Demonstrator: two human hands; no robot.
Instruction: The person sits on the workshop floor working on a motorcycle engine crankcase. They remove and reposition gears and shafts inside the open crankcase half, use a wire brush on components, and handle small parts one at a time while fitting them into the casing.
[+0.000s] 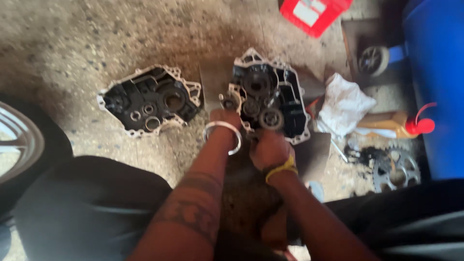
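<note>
Crankcase half (270, 99) with its gears (269, 118) exposed lies on the floor just ahead of both hands. Left hand (224, 117) reaches to its near-left edge by a small shaft end; the blur hides whether it grips. Right hand (270, 150) is curled at the near rim, apparently closed on something — I cannot tell what. A loose gear could slip out and roll into the grit if the casing tips. Beyond the left hand lies a second casing half (150, 101); right of the hands, a rag (344, 104), sprocket (396, 169), bottle (394, 124) — rough, oil-stained concrete floor (72, 43).

Silver bangle (222, 134), yellow wristband (282, 169), forearm tattoo (193, 208)
</note>
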